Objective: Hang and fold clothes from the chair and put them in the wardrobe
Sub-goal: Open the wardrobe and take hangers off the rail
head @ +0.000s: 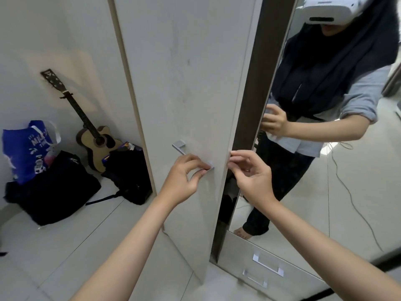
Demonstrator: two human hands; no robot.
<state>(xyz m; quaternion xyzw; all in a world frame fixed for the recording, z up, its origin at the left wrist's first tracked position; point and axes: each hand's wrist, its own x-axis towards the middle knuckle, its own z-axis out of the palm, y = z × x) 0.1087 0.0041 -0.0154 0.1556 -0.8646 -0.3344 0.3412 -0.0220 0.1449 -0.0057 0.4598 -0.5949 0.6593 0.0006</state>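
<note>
A pale wardrobe door (188, 88) stands slightly ajar, with a dark gap along its right edge. My left hand (184, 177) curls round the lower end of the door's silver handle (180, 146). My right hand (251, 172) pinches the door's right edge with fingertips and thumb. Dark clothing (227, 200) shows low in the gap. No chair or loose clothes are in view.
A mirror door (325, 170) on the right reflects a person. Below it are two drawers (267, 268) with silver handles. At left, a guitar (95, 135) leans on the wall beside black bags (58, 187), a blue bag (26, 148) and a backpack (130, 170). The floor is pale tile.
</note>
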